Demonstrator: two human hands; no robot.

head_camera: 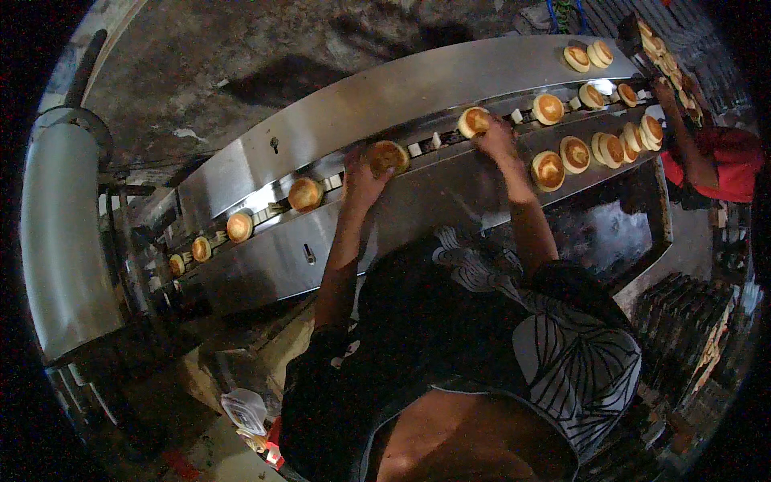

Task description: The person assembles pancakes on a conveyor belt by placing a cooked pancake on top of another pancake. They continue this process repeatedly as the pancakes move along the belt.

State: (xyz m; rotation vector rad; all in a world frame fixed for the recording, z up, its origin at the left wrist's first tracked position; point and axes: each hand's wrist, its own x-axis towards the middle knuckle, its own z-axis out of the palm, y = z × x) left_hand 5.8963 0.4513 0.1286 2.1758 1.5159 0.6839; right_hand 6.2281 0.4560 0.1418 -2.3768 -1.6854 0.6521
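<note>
A narrow conveyor with pale flights (pixel 415 149) runs between steel side panels, carrying round browned buns spaced apart. My left hand (pixel 364 178) grips a bun (pixel 387 158) on the conveyor, thumb at its near edge. Farther right, my right hand (pixel 497 138) has its fingers on another bun (pixel 474 122) at the conveyor. To the left, a bun (pixel 305 194) and several smaller-looking ones lie along the channel. Right of my right hand, more buns (pixel 548 109) sit on the conveyor. Several buns (pixel 574 154) stand in a row on the near steel ledge.
Two or more buns (pixel 576 59) rest on the far steel panel (pixel 458 66). At the right, a co-worker's arm (pixel 686 138) reaches towards a tray of buns (pixel 668 66). Stacked dark trays (pixel 677 319) stand lower right; a large metal cylinder (pixel 66 229) is at left.
</note>
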